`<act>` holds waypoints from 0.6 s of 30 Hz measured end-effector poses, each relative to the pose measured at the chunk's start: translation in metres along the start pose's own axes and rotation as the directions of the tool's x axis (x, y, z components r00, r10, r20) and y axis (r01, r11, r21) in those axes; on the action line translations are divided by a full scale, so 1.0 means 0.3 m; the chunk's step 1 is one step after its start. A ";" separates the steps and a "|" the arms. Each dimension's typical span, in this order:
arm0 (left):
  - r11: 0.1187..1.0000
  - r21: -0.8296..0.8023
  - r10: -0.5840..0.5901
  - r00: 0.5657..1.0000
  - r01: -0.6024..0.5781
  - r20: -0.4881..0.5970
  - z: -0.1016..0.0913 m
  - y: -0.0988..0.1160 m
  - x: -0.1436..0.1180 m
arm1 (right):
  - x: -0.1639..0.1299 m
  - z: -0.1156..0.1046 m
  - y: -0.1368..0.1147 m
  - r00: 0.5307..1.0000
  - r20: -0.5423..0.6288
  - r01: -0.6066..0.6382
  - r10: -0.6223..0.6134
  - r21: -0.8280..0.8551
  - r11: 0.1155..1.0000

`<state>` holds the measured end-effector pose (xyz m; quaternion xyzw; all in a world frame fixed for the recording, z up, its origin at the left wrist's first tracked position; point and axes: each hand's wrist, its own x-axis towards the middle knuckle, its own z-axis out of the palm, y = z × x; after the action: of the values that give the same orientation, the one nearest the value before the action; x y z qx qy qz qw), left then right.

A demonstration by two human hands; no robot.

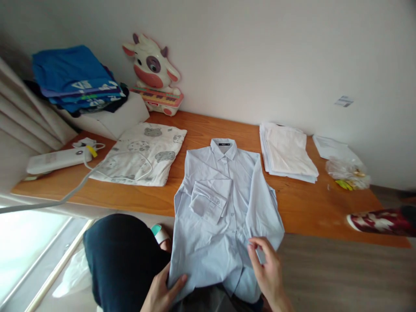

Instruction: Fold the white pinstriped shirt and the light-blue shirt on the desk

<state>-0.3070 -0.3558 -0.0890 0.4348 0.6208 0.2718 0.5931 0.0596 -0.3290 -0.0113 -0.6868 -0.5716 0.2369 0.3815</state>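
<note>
A light blue button-up shirt lies front up, its collar on the table and its lower part hanging over the front edge toward my lap. The left-side sleeve is folded across the chest, with its cuff bunched near the middle. On the right side, the other sleeve runs down along the shirt. My left hand grips the lower left edge, thumb on top of the cloth. Over the lower right front is my right hand, thumb and forefinger tips brought together beside the sleeve. Whether cloth is between those tips is unclear.
On the wooden table are a patterned white cloth, folded pale clothes, a plastic bag and a dark red tumbler. Blue clothes are stacked on a white box. A cable crosses the left side.
</note>
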 end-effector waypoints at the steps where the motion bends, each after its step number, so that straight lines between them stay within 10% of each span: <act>1: 1.000 0.002 -0.010 0.999 0.010 0.051 -0.005 0.017 0.000 | 0.067 0.062 -0.074 0.995 0.046 0.089 -0.089 0.003 0.996; 9: 0.982 -0.022 0.182 0.973 -0.187 -0.143 -0.066 0.215 0.147 | 0.453 0.331 -0.276 0.967 0.102 0.252 -0.234 -0.238 0.938; 14: 0.965 -0.038 0.246 0.949 -0.258 -0.198 -0.060 0.272 0.254 | 0.390 0.218 -0.271 0.998 -0.028 0.063 -0.057 0.369 0.927; 18: 0.959 -0.085 0.254 0.953 -0.271 -0.164 -0.038 0.275 0.278 | 0.326 0.063 -0.221 0.920 -0.069 -0.189 0.385 0.784 0.591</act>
<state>-0.2932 -0.2426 -0.0586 0.4594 0.5853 0.4131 0.5251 0.0282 -0.2261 0.0409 -0.5667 -0.2495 0.4325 0.6553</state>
